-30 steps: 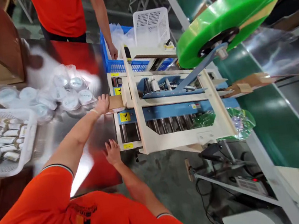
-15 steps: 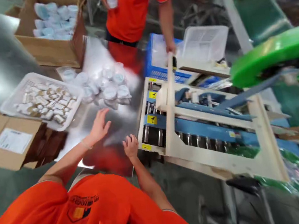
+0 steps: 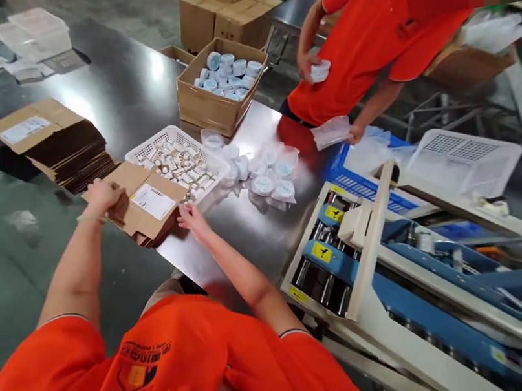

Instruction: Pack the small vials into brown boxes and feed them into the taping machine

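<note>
Head view: one broad metal table (image 3: 121, 85) fills the middle, with one roller machine (image 3: 350, 267) at its right end. Across from the person stands one co-worker (image 3: 343, 59), white tubs in one hand and a clear bag in the other. One open box (image 3: 209, 108) of tubs sits towards the back. Two stacks of flattened cardboard lie on the left: a far stack (image 3: 80, 147) and a near stack (image 3: 168, 231).

On top of the near one, right in front of the person, is a flat carton (image 3: 135, 187), lying between the two hands. Its long axis appears to run from hand to hand, slanting slightly; neither hand is clearly nearer. The left hand (image 3: 105, 196) has fingers bent over the left end. The right hand (image 3: 195, 223) is looser, fingertips at the right corner, thumb and fingers a little apart. Whether either has closed on a single sheet, I cannot tell.

Just behind is one white basket (image 3: 213, 157); beside it, at least six bagged tubs (image 3: 263, 185) overlap. One paper label (image 3: 154, 201) shows on the carton, and the small bottles (image 3: 180, 162) in the basket are too many to count
</note>
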`<control>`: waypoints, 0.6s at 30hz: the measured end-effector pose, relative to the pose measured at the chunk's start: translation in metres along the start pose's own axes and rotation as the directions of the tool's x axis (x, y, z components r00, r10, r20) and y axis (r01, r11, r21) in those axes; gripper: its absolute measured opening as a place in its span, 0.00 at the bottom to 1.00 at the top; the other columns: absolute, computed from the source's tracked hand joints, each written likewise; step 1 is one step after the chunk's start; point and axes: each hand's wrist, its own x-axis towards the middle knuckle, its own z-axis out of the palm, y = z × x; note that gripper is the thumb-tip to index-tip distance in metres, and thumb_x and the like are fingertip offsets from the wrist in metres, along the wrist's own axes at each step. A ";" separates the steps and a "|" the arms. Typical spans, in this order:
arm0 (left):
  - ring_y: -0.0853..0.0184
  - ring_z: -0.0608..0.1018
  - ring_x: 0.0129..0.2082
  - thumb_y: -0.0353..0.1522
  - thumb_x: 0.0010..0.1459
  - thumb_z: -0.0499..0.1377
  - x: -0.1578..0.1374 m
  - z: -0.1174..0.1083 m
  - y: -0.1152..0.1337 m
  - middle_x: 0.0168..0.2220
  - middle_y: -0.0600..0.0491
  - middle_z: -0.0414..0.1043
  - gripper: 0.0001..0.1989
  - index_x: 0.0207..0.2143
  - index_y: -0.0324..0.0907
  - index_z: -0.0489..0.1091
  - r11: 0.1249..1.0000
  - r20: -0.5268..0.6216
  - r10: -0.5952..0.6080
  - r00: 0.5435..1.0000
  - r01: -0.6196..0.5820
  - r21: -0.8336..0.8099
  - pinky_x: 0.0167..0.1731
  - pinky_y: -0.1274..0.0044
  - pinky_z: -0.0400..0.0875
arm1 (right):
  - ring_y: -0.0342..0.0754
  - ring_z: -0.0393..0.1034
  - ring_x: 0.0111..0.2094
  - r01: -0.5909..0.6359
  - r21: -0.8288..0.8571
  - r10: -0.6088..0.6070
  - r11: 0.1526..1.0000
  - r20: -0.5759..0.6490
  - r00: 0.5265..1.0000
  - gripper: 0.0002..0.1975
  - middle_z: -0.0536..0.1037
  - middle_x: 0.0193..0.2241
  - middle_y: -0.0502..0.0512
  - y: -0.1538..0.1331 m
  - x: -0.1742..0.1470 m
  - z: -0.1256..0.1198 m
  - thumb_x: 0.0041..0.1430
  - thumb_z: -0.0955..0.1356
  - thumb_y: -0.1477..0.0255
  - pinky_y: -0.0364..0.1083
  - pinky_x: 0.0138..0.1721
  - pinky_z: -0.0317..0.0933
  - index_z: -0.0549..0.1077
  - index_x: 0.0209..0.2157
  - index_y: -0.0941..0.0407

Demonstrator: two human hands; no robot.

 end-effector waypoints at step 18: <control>0.53 0.84 0.42 0.38 0.75 0.51 -0.130 0.173 0.126 0.40 0.39 0.83 0.19 0.47 0.39 0.80 0.429 0.492 0.807 0.328 -0.897 -0.107 0.48 0.67 0.75 | 0.62 0.80 0.54 0.078 -0.790 -0.528 0.608 -0.329 0.783 0.26 0.83 0.52 0.67 0.018 -0.164 -0.233 0.63 0.76 0.56 0.62 0.59 0.74 0.80 0.56 0.56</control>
